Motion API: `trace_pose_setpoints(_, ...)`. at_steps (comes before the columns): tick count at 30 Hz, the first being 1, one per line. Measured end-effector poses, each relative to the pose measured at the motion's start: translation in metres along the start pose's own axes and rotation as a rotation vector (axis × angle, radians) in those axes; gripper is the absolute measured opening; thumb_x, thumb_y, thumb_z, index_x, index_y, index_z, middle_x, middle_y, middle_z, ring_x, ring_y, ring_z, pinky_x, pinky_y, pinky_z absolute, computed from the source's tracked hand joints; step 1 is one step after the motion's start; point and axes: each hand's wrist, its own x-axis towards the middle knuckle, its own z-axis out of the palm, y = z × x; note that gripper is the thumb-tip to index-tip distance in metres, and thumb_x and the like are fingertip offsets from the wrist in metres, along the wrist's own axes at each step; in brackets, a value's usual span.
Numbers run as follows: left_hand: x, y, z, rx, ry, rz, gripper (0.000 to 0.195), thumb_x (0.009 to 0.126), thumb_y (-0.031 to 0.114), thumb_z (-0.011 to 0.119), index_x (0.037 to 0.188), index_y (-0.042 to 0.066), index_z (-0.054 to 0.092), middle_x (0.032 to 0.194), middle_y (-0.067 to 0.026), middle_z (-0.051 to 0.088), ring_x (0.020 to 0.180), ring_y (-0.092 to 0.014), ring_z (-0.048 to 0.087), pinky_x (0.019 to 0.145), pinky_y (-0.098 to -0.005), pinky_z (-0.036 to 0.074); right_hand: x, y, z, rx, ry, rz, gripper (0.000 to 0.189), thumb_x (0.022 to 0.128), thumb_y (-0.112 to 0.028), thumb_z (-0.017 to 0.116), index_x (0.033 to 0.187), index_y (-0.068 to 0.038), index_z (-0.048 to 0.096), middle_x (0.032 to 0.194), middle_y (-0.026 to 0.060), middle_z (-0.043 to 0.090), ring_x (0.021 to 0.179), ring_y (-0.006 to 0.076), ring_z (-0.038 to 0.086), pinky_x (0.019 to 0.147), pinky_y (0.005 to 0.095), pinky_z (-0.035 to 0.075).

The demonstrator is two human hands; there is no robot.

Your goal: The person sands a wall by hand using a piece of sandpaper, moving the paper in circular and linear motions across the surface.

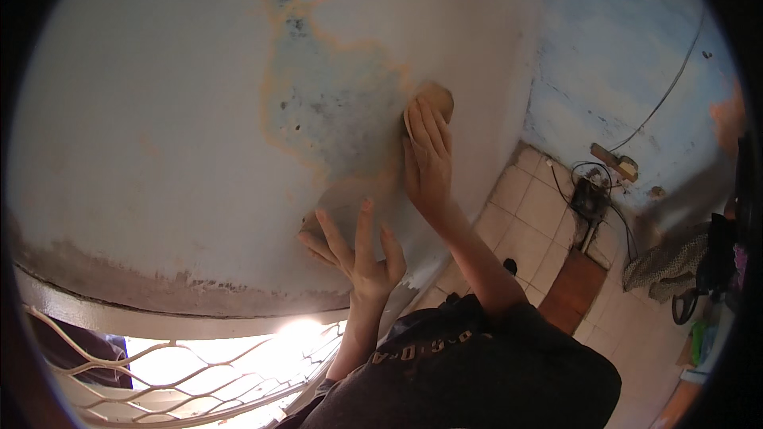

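Observation:
My right hand (pixel 428 152) presses a small tan piece of sandpaper (pixel 440 98) flat against the painted wall (pixel 179 71). Its fingers lie together over the sheet, which covers a spot just beside a worn patch (pixel 340 95). That patch shows bluish-grey under the pale top coat, with an orange rim and dark specks. Lower down, my left hand (pixel 366 262) holds nothing and has its fingers spread towards the wall. A shadow falls around those fingertips; whether they touch the surface I cannot tell.
A window with a metal grille (pixel 202 363) lies below the wall at the left. To the right, a cable (pixel 667 95) runs down a blue wall (pixel 608 59). A dark box with wires (pixel 589 198) sits by the tiled floor (pixel 524 208), near a reddish-brown board (pixel 575 289) and piled cloth (pixel 667 256).

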Motion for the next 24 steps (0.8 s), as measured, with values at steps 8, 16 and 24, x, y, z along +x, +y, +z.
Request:
trace_pose_setpoints(8, 0.002, -0.003, 0.005, 0.003, 0.049, 0.064, 0.04, 0.088, 0.016, 0.063, 0.127, 0.011, 0.067, 0.159, -0.032, 0.02, 0.15, -0.05, -0.009, 0.116, -0.0605, -0.007, -0.031, -0.006, 0.003, -0.056, -0.005, -0.112, 0.042, 0.098, 0.003, 0.041, 0.139, 0.008, 0.051, 0.145, 0.024, 0.051, 0.138, 0.0409, 0.044, 0.114, 0.05, 0.036)
trace_pose_setpoints(16, 0.003, 0.003, 0.008, 0.012, 0.078, 0.023, 0.038, 0.088, 0.018, 0.062, 0.126, 0.011, 0.067, 0.159, -0.0319, 0.022, 0.15, -0.049, -0.005, 0.117, -0.06, -0.003, -0.028, -0.012, -0.004, -0.035, -0.017, 0.01, 0.044, 0.097, 0.002, 0.044, 0.14, 0.008, 0.048, 0.147, 0.0254, 0.047, 0.138, 0.0433, 0.043, 0.112, 0.0508, 0.039)
trace_pose_setpoints(24, 0.003, 0.007, 0.009, 0.043, 0.074, -0.028, 0.042, 0.089, 0.016, 0.061, 0.13, 0.012, 0.064, 0.161, -0.0285, 0.018, 0.151, -0.049, -0.007, 0.112, -0.0694, 0.0, -0.024, -0.002, -0.009, 0.014, -0.062, -0.048, 0.047, 0.091, -0.005, 0.056, 0.136, 0.006, 0.052, 0.145, 0.0245, 0.049, 0.135, 0.0456, 0.044, 0.111, 0.053, 0.039)
